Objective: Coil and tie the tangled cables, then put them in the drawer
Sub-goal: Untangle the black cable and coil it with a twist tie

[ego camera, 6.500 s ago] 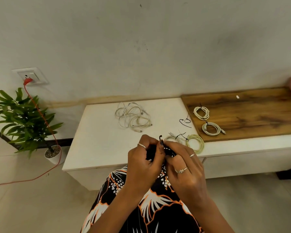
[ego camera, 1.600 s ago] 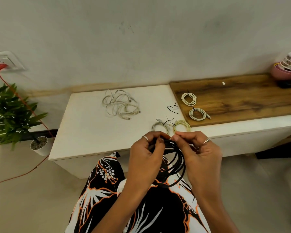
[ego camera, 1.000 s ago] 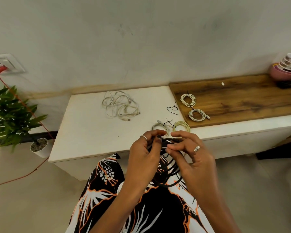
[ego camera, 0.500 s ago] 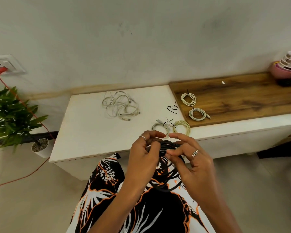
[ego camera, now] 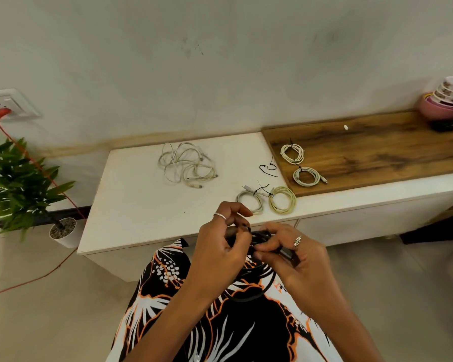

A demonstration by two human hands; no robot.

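black cable coil (ego camera: 256,280) pinched at top by left hand (ego camera: 225,246) and right hand (ego camera: 296,259).

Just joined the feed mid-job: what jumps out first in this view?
Both hands, left hand and right hand, pinch a black cable coil above the lap, at the white counter's near edge. Behind them lie four tied coils, two on the wooden board, and one tangled white cable pile at the back.
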